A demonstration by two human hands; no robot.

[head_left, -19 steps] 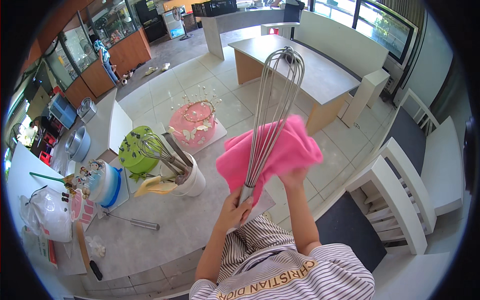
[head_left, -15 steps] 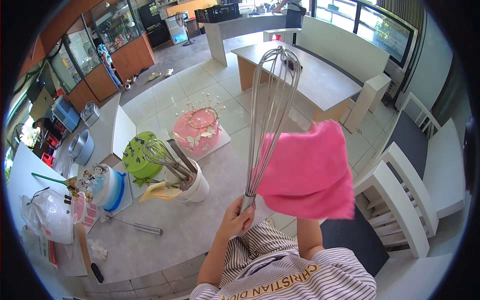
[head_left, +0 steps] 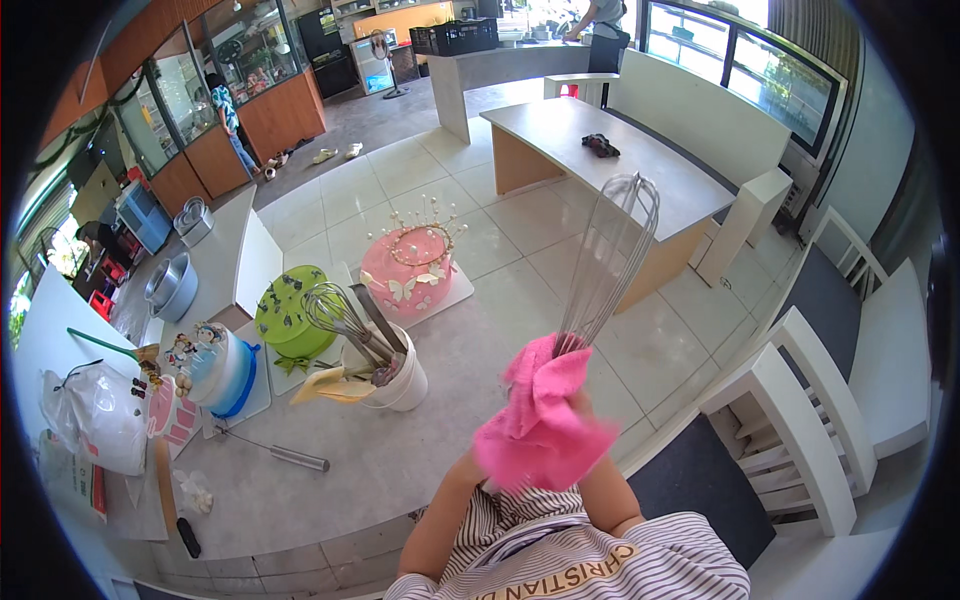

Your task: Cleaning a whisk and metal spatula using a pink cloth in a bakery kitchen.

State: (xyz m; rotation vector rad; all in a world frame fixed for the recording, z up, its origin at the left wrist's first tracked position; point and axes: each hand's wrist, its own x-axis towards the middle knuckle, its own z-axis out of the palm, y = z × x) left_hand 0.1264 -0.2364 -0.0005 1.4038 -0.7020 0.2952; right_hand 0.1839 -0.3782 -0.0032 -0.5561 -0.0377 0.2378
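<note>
A large wire balloon whisk [head_left: 607, 262] stands tilted up and to the right in front of me. A bright pink cloth [head_left: 540, 415] is bunched round its handle and the base of its wires. My left hand [head_left: 468, 468], mostly hidden behind the cloth, is closed on the handle's lower part. Fingers of my right hand [head_left: 581, 403] show blurred at the cloth's right side, gripping it round the whisk. To the left, a white bucket [head_left: 405, 385] holds smaller whisks [head_left: 345, 315], a dark flat tool and a yellowish spatula [head_left: 332, 387].
Pink [head_left: 405, 275], green [head_left: 290, 310] and blue-white [head_left: 222, 375] decorated cakes stand along the grey table [head_left: 370, 470]. A thin metal-handled tool [head_left: 298, 458] and a knife [head_left: 188, 537] lie nearer. White chairs [head_left: 800, 420] stand right; a person [head_left: 603, 35] is at the far counter.
My right hand has brought the spread cloth left and down onto the whisk, wrapping it round the handle. The whisk has moved right and lower. The view has shifted slightly.
</note>
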